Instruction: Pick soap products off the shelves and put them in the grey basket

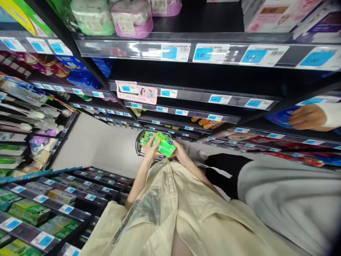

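Observation:
Both my hands hold a bright green packet (165, 144) in front of my beige shirt. My left hand (151, 148) grips the packet's left end with its fingers curled round it. My right hand (182, 151) is closed on the packet's right end from below. Just beyond the packet, on the floor, stands a dark shopping basket (138, 144) with several colourful packs in it.
Black store shelves with blue price tags (210, 53) rise ahead and on both sides. Green packs (28, 209) fill the low shelves at left. A person in a grey top (287, 199) crouches at right, one hand (306, 117) reaching onto a shelf.

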A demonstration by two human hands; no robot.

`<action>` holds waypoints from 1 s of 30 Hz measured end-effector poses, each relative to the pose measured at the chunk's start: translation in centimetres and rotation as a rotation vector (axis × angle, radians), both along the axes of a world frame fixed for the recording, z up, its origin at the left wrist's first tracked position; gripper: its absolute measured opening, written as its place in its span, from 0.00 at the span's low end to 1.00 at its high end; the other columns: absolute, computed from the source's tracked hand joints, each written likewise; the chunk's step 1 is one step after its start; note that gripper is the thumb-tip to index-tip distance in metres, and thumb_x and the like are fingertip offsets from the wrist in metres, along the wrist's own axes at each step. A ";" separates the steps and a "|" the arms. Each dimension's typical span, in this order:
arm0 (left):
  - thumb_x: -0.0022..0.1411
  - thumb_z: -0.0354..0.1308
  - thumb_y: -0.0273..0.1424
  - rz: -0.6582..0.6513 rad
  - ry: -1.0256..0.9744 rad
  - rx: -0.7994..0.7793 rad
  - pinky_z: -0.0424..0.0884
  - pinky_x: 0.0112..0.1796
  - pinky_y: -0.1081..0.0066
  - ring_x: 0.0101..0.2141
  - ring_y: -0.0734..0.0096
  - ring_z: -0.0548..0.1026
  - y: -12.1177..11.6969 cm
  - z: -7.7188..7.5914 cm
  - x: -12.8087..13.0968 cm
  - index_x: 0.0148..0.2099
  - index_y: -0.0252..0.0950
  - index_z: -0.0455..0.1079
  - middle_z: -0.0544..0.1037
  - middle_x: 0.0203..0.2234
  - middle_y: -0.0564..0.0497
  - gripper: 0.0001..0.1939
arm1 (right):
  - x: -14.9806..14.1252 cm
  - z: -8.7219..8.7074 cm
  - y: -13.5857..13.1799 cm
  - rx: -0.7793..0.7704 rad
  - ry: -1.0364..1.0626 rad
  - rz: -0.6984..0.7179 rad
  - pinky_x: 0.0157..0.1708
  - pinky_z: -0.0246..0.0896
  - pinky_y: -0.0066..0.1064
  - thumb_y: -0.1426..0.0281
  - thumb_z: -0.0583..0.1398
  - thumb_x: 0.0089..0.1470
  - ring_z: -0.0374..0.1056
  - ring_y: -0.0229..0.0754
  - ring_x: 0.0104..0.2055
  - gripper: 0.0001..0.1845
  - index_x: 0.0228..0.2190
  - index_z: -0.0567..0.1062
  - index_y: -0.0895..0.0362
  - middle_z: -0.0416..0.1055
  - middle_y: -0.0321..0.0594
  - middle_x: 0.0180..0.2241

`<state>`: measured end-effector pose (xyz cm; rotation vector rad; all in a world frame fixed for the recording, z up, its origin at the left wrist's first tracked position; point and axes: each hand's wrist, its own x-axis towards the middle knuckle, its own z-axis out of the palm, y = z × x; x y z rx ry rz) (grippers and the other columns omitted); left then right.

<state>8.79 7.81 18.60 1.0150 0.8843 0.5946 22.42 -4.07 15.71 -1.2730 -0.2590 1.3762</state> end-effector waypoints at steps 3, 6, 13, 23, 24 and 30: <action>0.49 0.78 0.53 0.022 -0.090 -0.070 0.76 0.49 0.63 0.56 0.48 0.77 0.0 0.4 -0.1 0.59 0.40 0.77 0.80 0.58 0.41 0.40 | -0.6 0.0 -0.4 0.142 -0.455 -0.158 0.41 0.78 0.36 0.48 0.74 0.45 0.78 0.48 0.46 0.39 0.53 0.71 0.53 0.77 0.49 0.53; 0.48 0.78 0.53 0.114 -0.177 -0.129 0.76 0.51 0.61 0.56 0.49 0.77 -0.2 0.6 0.0 0.58 0.40 0.77 0.79 0.59 0.41 0.40 | -0.8 -0.2 -0.6 0.314 -0.798 -0.179 0.57 0.73 0.45 0.58 0.77 0.42 0.75 0.53 0.57 0.40 0.53 0.70 0.53 0.75 0.50 0.56; 0.46 0.79 0.46 0.280 -0.242 -0.174 0.74 0.54 0.59 0.54 0.51 0.79 -0.9 -0.9 -0.8 0.53 0.38 0.79 0.81 0.57 0.42 0.34 | -0.5 0.1 -0.2 0.461 -0.948 0.012 0.67 0.63 0.57 0.58 0.78 0.41 0.71 0.58 0.63 0.40 0.53 0.73 0.51 0.74 0.53 0.59; 0.51 0.77 0.38 -0.029 0.058 0.162 0.71 0.60 0.55 0.55 0.51 0.77 -2.0 -3.3 -4.2 0.56 0.38 0.73 0.79 0.52 0.43 0.32 | 0.4 0.4 0.4 0.023 -0.545 0.591 0.65 0.64 0.54 0.59 0.77 0.45 0.70 0.58 0.63 0.50 0.65 0.66 0.47 0.73 0.47 0.61; 0.52 0.76 0.38 -0.055 0.086 0.156 0.70 0.61 0.54 0.56 0.52 0.76 -2.3 -3.9 -4.4 0.59 0.39 0.72 0.79 0.54 0.43 0.34 | 0.4 0.2 0.5 0.005 -0.534 0.606 0.64 0.65 0.54 0.60 0.78 0.43 0.71 0.58 0.63 0.51 0.65 0.67 0.47 0.73 0.47 0.61; 0.52 0.74 0.43 -0.007 0.086 -0.067 0.76 0.55 0.57 0.51 0.53 0.79 -4.6 -10.3 -5.1 0.66 0.42 0.67 0.78 0.54 0.43 0.41 | -1.0 -3.2 0.7 -0.150 -0.448 0.647 0.55 0.72 0.46 0.60 0.79 0.39 0.75 0.55 0.55 0.45 0.58 0.72 0.45 0.76 0.42 0.55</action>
